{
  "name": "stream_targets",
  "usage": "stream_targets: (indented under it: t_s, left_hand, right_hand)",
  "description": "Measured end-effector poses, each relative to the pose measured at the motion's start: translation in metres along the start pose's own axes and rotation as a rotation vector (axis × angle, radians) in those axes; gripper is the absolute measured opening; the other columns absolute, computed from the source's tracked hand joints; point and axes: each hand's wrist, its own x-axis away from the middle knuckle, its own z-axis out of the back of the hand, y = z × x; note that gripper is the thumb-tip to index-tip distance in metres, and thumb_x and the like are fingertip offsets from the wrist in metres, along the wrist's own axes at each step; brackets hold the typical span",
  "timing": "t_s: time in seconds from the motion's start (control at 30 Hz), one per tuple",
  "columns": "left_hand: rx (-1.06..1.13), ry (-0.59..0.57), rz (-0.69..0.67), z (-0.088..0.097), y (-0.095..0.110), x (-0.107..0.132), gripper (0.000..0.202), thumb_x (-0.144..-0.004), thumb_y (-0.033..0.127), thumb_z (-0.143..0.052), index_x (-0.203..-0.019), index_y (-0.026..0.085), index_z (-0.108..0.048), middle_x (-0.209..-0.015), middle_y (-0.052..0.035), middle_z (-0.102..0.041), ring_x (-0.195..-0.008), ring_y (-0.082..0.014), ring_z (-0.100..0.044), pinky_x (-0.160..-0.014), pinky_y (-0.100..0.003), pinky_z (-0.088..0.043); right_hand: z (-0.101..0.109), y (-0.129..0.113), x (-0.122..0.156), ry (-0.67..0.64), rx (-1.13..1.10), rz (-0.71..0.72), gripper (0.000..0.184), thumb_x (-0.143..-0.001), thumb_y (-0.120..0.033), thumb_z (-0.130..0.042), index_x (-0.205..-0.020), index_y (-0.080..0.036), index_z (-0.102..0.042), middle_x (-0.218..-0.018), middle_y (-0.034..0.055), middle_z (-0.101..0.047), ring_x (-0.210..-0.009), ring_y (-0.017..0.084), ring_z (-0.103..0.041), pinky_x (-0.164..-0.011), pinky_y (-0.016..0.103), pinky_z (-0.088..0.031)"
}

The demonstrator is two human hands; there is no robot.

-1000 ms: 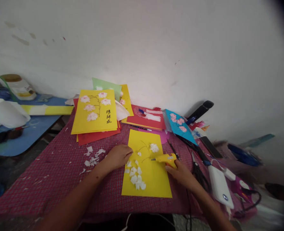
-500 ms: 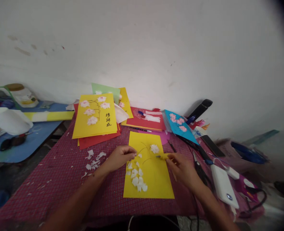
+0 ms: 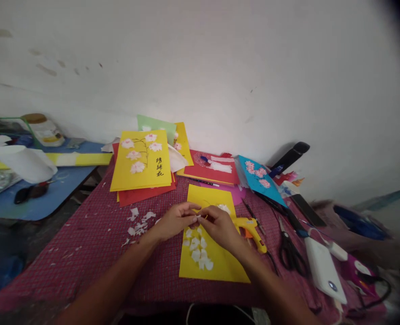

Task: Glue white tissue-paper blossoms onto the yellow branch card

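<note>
Over the yellow sheet (image 3: 216, 266), my left hand (image 3: 178, 221) and my right hand (image 3: 220, 226) meet fingertip to fingertip. Both are closed in a pinch on a small white paper piece (image 3: 198, 217), mostly hidden by the fingers. White paper petals (image 3: 195, 249) lie loose on the sheet's lower left. A white paper flower (image 3: 224, 208) shows partly behind my right hand, and the drawn stems are largely covered. Just right of that hand, a yellow glue gun (image 3: 252, 228) lies across the sheet's right edge.
White paper scraps (image 3: 139, 227) lie left of the sheet. Black scissors (image 3: 292, 253) and a white power bank (image 3: 323, 268) are at the right. Finished flower cards (image 3: 118, 174) and a blue card (image 3: 264, 194) stand behind. A white roll (image 3: 22, 162) rests on the blue table (image 3: 62, 183).
My right hand has let go of the glue gun, which now lies down, and moved left to my left hand. The fingertips now meet at the white piece. The view has shifted slightly.
</note>
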Motion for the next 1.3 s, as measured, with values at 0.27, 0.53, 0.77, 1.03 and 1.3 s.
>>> stream_targets:
  t_s: [0.27, 0.53, 0.77, 1.03, 1.3]
  left_hand:
    - [-0.211, 0.149, -0.014, 0.005, -0.003, -0.002, 0.032, -0.083, 0.027, -0.062, -0.112, 0.014, -0.061, -0.096, -0.0085, -0.073, -0.081, -0.0167, -0.067, -0.070, -0.028, -0.050]
    - [-1.122, 0.087, -0.280, 0.007, 0.000, 0.002, 0.022, -0.091, 0.018, -0.048, -0.097, 0.018, -0.069, -0.097, -0.0077, -0.069, -0.093, -0.0207, -0.062, -0.087, -0.033, -0.046]
    - [-1.272, -0.024, -0.302, 0.007, -0.003, 0.001, 0.018, -0.091, 0.017, -0.050, -0.093, 0.018, -0.067, -0.094, -0.0077, -0.065, -0.096, -0.0213, -0.058, -0.089, -0.034, -0.045]
    - [-1.306, -0.040, -0.301, 0.008, -0.001, 0.001, 0.017, -0.093, 0.019, -0.049, -0.092, 0.017, -0.066, -0.094, -0.0072, -0.064, -0.095, -0.0213, -0.058, -0.088, -0.033, -0.044]
    - [-1.293, -0.041, -0.305, 0.007, -0.001, 0.000, 0.019, -0.094, 0.018, -0.048, -0.093, 0.017, -0.067, -0.093, -0.0072, -0.064, -0.093, -0.0211, -0.058, -0.087, -0.033, -0.044]
  right_hand:
    - [0.014, 0.023, -0.010, -0.064, 0.000, -0.154, 0.019, -0.089, -0.028, -0.055, -0.078, -0.019, -0.066, -0.066, -0.0014, -0.064, -0.062, 0.014, -0.058, -0.059, 0.024, -0.042]
    - [0.031, 0.042, -0.034, -0.312, 0.453, -0.042, 0.019, -0.088, -0.019, -0.055, -0.086, -0.019, -0.074, -0.086, 0.0038, -0.072, -0.079, 0.016, -0.063, -0.070, 0.023, -0.042]
    - [0.030, 0.042, -0.035, -0.388, 0.565, -0.019, 0.022, -0.092, -0.024, -0.054, -0.095, -0.022, -0.075, -0.092, 0.0049, -0.071, -0.084, 0.016, -0.064, -0.073, 0.023, -0.041]
    - [0.022, 0.040, -0.034, -0.423, 0.651, -0.005, 0.022, -0.091, -0.026, -0.054, -0.096, -0.024, -0.075, -0.091, 0.0050, -0.069, -0.084, 0.018, -0.065, -0.069, 0.024, -0.040]
    - [0.030, 0.043, -0.027, -0.327, 0.600, -0.028, 0.044, -0.090, -0.017, -0.049, -0.131, -0.026, -0.062, -0.114, 0.0072, -0.069, -0.099, 0.020, -0.066, -0.083, 0.027, -0.044]
